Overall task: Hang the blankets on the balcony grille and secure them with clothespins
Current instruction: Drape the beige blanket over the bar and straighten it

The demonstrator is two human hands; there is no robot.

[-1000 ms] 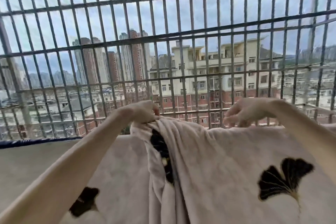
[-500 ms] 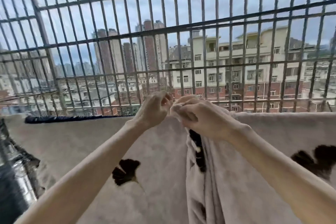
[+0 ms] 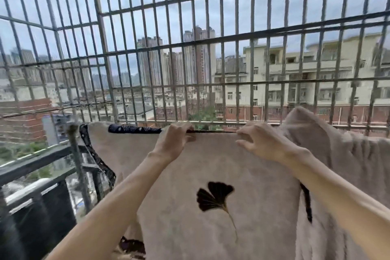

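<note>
The blanket [image 3: 211,164] is draped over the lower rail of the grille [image 3: 104,48]. Its top edge is pinched by the left hand [image 3: 175,141] and gripped by the right hand [image 3: 259,145] with curled fingers, seemingly to spread it flat.

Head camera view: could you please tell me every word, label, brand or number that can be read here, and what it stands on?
No text can be read anywhere in this view.
Blanket: only dark ginkgo-leaf prints, no lettering.
Dark trim: pale specks, too blurred to read as characters.
Buildings beyond the grille: any signs are too far away and too blurred to read.
</note>
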